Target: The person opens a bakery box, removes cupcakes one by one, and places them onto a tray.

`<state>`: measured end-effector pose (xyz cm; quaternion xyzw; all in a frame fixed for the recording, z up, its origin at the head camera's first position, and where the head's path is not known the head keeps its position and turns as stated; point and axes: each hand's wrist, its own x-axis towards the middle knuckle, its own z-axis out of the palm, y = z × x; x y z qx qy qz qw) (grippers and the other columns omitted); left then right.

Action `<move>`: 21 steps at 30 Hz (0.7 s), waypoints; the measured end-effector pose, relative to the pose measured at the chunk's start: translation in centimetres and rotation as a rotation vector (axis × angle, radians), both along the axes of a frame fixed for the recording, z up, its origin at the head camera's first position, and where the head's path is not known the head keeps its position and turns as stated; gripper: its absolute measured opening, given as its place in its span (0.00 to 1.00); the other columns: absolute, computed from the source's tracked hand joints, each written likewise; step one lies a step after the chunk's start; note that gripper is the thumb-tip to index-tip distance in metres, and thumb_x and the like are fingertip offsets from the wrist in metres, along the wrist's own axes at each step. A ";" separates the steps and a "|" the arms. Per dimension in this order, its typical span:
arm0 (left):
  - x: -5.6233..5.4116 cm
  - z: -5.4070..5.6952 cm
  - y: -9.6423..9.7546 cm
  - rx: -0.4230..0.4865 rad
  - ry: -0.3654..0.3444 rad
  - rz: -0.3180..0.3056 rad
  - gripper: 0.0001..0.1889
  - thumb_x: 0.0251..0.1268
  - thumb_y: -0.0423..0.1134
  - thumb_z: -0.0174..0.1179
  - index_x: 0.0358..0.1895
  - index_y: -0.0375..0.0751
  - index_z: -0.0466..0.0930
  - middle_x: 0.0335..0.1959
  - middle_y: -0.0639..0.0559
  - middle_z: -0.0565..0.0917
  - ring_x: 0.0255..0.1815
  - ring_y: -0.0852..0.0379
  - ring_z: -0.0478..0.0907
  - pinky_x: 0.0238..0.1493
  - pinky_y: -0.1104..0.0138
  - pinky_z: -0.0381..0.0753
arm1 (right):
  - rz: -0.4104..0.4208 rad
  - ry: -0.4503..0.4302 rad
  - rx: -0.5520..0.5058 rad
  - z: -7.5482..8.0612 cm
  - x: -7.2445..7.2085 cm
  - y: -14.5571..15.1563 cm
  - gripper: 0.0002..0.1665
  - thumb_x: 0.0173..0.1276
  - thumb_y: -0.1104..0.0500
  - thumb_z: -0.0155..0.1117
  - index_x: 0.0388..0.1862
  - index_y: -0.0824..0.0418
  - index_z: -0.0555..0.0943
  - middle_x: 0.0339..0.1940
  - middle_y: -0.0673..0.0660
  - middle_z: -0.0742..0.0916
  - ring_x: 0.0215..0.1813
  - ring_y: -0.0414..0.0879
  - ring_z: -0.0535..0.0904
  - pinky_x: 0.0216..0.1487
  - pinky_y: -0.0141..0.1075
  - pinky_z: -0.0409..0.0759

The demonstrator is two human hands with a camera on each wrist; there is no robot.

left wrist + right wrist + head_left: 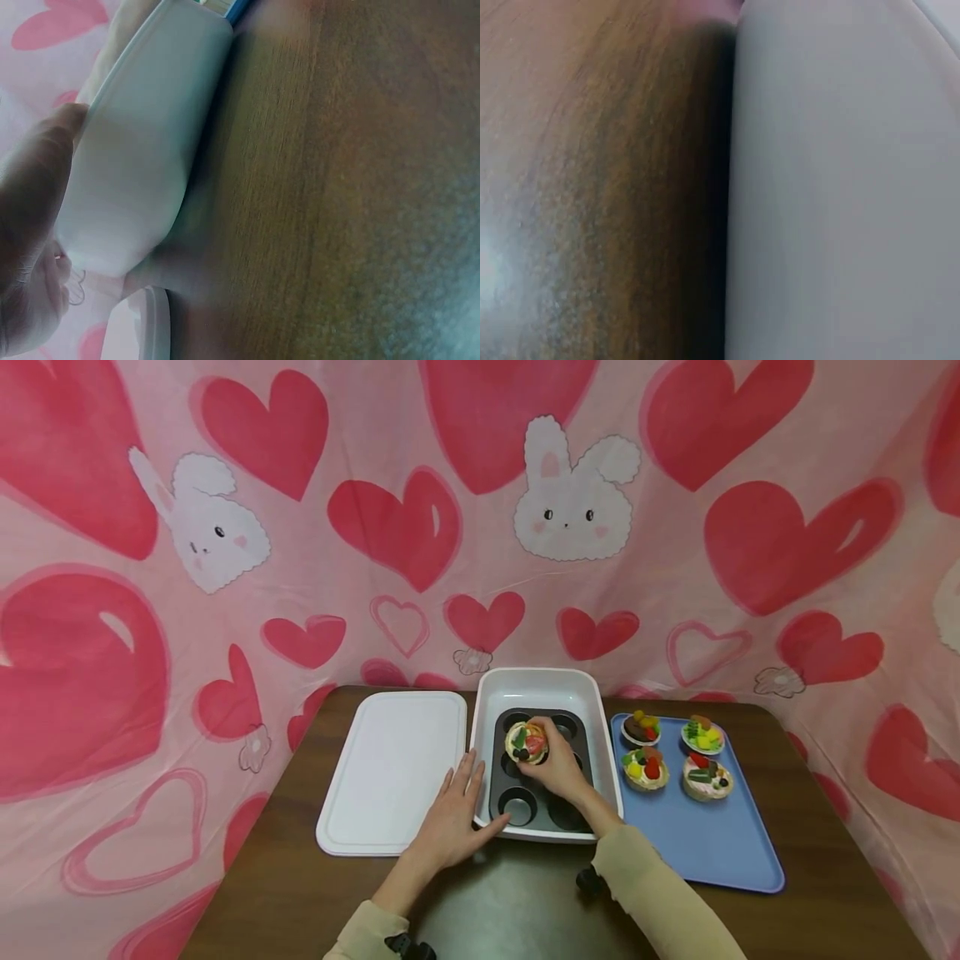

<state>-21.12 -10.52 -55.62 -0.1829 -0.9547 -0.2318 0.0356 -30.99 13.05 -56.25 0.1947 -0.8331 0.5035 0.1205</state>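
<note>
A white bin [487, 718] stands mid-table with a dark muffin tin [525, 806] inside it. My right hand [553, 760] grips a fruit-topped tart [527, 742] over the tin's upper-left cups. My left hand [453, 814] lies with straight fingers against the bin's left front corner, the thumb along its front rim. In the left wrist view the thumb [34, 195] presses the bin's white wall [142, 157]. The right wrist view shows only the bin's wall [840, 187] and the wooden table [600, 195].
A white lid [393, 768] lies flat to the left of the bin. A blue tray [712, 843] on the right carries several decorated tarts [675, 756]. The brown table [300, 893] is backed by a pink heart-and-bunny cloth [480, 527].
</note>
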 end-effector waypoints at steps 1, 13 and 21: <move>0.0 0.0 0.0 -0.001 -0.002 0.000 0.54 0.73 0.72 0.60 0.88 0.37 0.58 0.94 0.41 0.51 0.94 0.43 0.53 0.93 0.44 0.55 | -0.003 -0.026 -0.018 0.2 0.0 0.0 0.46 0.53 0.67 0.86 0.69 0.62 0.74 0.62 0.70 0.87 0.63 0.65 0.84 0.69 0.62 0.81; -0.1 -0.1 0.0 0.006 -0.010 0.004 0.54 0.73 0.72 0.59 0.89 0.38 0.58 0.94 0.42 0.50 0.94 0.43 0.52 0.93 0.44 0.55 | 0.044 -0.359 -0.306 1.6 0.0 0.0 0.50 0.60 0.75 0.82 0.78 0.67 0.67 0.68 0.72 0.83 0.59 0.39 0.83 0.58 0.19 0.78; 0.0 -0.2 0.0 0.006 -0.010 0.006 0.55 0.72 0.73 0.59 0.89 0.38 0.58 0.94 0.42 0.50 0.94 0.43 0.52 0.93 0.44 0.54 | 0.019 -0.450 -0.374 1.8 -0.1 0.3 0.48 0.63 0.74 0.79 0.76 0.66 0.62 0.66 0.72 0.85 0.53 0.30 0.82 0.56 0.21 0.78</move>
